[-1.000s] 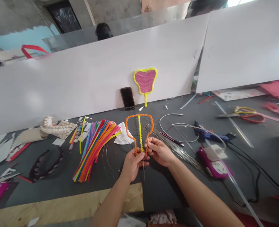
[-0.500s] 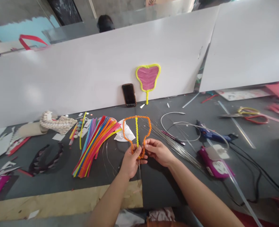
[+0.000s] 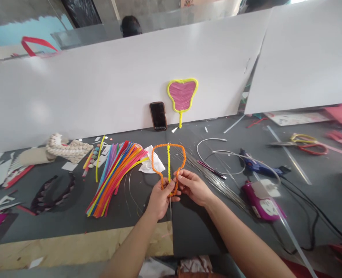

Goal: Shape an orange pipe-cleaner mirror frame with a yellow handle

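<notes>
Orange twisted frame (image 3: pixel 153 159) stands upright in front of me, above the bench (image 3: pixel 199 231), with a yellow twisted strip (image 3: pixel 169 164) running down its middle from the top edge. My left grip (image 3: pixel 160 199) is closed on the lower end of both, the thumb pressed across the strip's foot, and thin metal stems (image 3: pixel 171 214) poke out below. My right grip (image 3: pixel 195 188) pinches the frame's lower right side between thumb and fingers, just beside my left.

Beyond them, a pink fan-shaped piece with a yellow rim (image 3: pixel 182 94) leans upright against a white board (image 3: pixel 101 92), near a dark phone (image 3: pixel 158 116) propped the same way. To my left lies a bundle of coloured strips (image 3: pixel 115 179), its upper end near a crumpled white piece (image 3: pixel 150 165). Loose metal wires (image 3: pixel 217 187) fan out to my right; farther right are a blue glue gun (image 3: pixel 254 164), a purple power block (image 3: pixel 259 200) and scissors (image 3: pixel 304 143).
</notes>
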Tool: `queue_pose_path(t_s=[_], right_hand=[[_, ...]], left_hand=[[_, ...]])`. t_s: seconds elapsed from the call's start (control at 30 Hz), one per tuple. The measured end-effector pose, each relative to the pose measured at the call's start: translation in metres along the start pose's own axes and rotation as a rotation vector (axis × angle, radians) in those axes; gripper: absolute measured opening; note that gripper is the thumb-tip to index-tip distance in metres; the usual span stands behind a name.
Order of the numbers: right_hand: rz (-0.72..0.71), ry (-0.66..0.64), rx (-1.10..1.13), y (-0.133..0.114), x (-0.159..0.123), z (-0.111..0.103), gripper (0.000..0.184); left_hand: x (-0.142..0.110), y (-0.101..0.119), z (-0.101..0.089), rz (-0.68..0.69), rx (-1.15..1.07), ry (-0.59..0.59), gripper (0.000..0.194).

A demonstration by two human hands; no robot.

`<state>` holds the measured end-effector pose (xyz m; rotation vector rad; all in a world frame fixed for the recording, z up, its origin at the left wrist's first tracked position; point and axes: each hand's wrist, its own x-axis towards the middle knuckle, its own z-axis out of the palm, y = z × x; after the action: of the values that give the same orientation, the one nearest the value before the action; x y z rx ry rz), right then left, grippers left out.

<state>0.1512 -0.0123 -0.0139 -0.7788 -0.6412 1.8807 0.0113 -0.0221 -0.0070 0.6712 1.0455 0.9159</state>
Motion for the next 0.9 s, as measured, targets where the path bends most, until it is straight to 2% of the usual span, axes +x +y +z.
queue_pose_path(t_s=[0.13, 0.37, 0.7, 0.83, 0.9], right_hand=[[0.003, 0.038, -0.025, -0.001, 0.000, -0.001, 0.027], [-0.089, 0.211, 0.016, -0.009, 0.003, -0.004, 0.030], [-0.085, 0.225, 0.051, -0.006, 0.008, -0.002, 0.029], [-0.080, 0.219, 0.007, -0.005, 0.010, -0.003, 0.031], [-0.126, 0.249, -0.059, -0.005, 0.010, -0.004, 0.031]], left_hand=[[0.001, -0.001, -0.002, 0.017, -0.010, 0.024, 0.035], [0.001, 0.000, -0.002, 0.017, 0.016, 0.083, 0.036], [0.002, 0.000, -0.002, 0.003, -0.038, 0.092, 0.033], [0.002, 0.000, -0.003, -0.007, -0.089, 0.094, 0.033], [0.002, 0.001, -0.002, -0.006, -0.088, 0.098, 0.034]])
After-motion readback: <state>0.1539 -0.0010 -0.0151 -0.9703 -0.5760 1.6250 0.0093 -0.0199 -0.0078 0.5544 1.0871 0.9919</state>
